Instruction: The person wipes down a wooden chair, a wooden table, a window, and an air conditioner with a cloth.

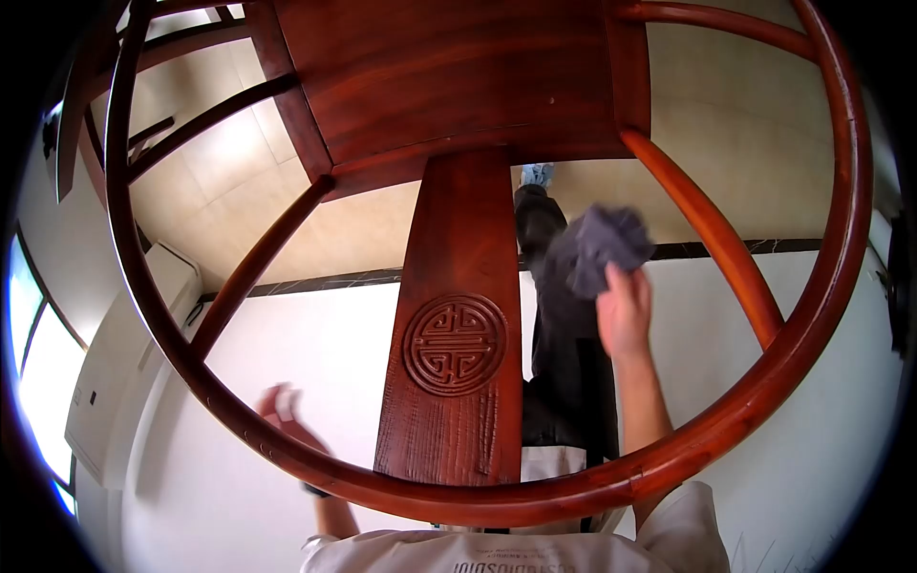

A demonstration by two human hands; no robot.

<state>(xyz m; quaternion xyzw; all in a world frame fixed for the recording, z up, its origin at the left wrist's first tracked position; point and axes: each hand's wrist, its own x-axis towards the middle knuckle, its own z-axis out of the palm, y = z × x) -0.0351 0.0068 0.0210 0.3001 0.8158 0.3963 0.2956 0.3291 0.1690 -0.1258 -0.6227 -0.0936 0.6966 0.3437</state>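
A dark grey cloth (pixel 611 246) hangs bunched from my right hand (pixel 626 315), whose fingers are closed on it. This hand is inside the chair's curved rail, to the right of the back splat (pixel 454 267). My left hand (pixel 284 411) is smeared by motion just inside the rail at lower left; its fingers look apart and I see nothing held. The reddish-brown wooden chair (pixel 516 506) surrounds both hands with its rounded rail. A round carved emblem (pixel 455 345) decorates the splat. My forearms pass beneath the rail.
The chair's seat (pixel 458 76) fills the top middle, with slanted posts (pixel 707 224) on either side. Other dark wooden furniture (pixel 81 105) stands at upper left. A white cabinet-like unit (pixel 119 382) is at left, near a bright window (pixel 43 353). Beige tiles (pixel 726 124) cover the floor.
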